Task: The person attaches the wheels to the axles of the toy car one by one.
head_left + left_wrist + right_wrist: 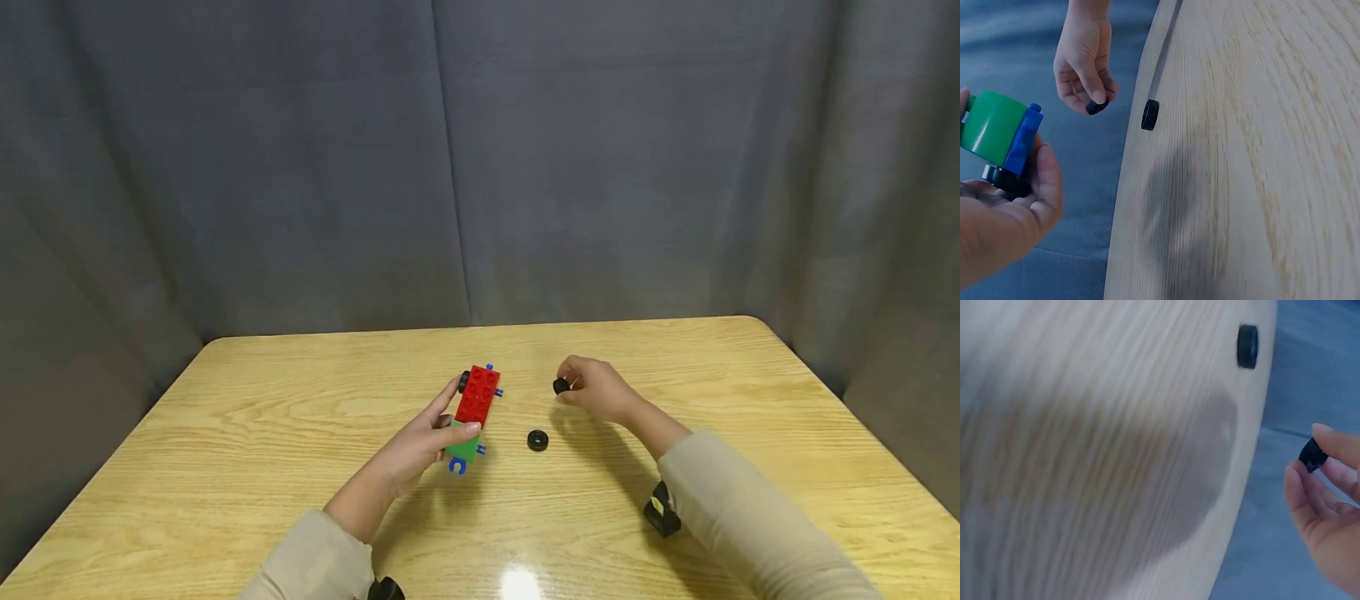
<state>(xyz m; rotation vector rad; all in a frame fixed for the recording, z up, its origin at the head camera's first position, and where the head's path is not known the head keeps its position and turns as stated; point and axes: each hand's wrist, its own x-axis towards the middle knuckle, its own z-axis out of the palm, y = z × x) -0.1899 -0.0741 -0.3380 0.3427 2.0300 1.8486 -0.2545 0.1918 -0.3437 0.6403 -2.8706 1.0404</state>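
Note:
My left hand [412, 452] grips a toy car of red [477, 393], green [464, 451] and blue bricks, held above the table. In the left wrist view the green block [995, 127] sits against a blue piece [1024, 139], with a black wheel [1007, 181] below it, close to the fingers. Blue axle ends stick out on the car's right side in the head view, and a black wheel [464, 382] is on its far left. Between thumb and fingers my right hand [597, 390] pinches a small black wheel [1313, 455], raised over the table.
Another black wheel [537, 440] lies on the wooden table [247, 433] between the hands. Grey curtains [480, 167] hang behind the table's far edge and along its sides. A black strap device [662, 512] shows at the right sleeve.

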